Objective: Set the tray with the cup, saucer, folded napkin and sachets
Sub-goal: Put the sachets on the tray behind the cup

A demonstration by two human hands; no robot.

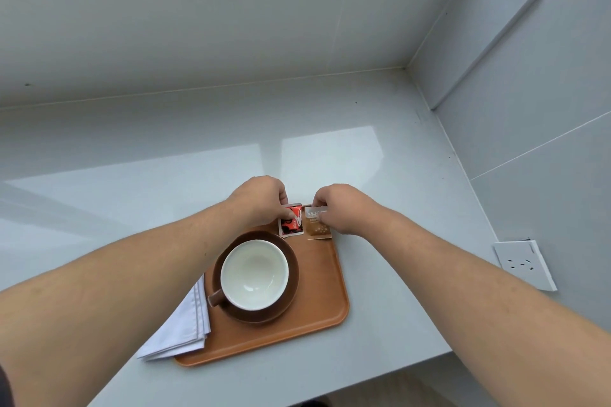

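Observation:
An orange tray (317, 320) lies on the pale counter. A brown cup (254, 274) with a white inside stands on a brown saucer (291, 294) in the tray's middle, its handle pointing left. A folded white napkin (185, 327) lies along the tray's left side, partly under my left forearm and overhanging the edge. At the far end of the tray, my left hand (259, 200) pinches a red sachet (292, 225). My right hand (344, 208) pinches a brown sachet (318, 227) right beside it. Both sachets rest on the tray.
The grey counter (396, 175) runs back to a tiled wall and meets a side wall at the right. A white wall socket (524, 264) sits low on the right wall. The counter's front edge is just below the tray.

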